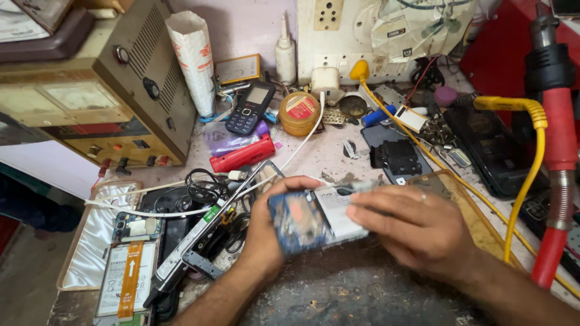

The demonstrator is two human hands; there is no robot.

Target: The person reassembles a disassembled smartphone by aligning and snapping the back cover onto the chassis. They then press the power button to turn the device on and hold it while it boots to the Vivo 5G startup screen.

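While the left hand (pixel 266 232) grips the opened smartphone (pixel 317 218) low over the cluttered surface (pixel 338 290), back cover already off and battery showing, the right hand (pixel 411 226) pinches its other end, so reassembly looks nowhere near done.

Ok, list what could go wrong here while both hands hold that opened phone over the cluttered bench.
1. The opened smartphone with the blue back is blurred and held only between the left hand and right hand; it could slip onto the gritty grey work surface.
2. The white cable runs right beside the left hand; it might snag.
3. The red hot-air tool with its yellow cord stands close to the right forearm; bumping it seems possible.
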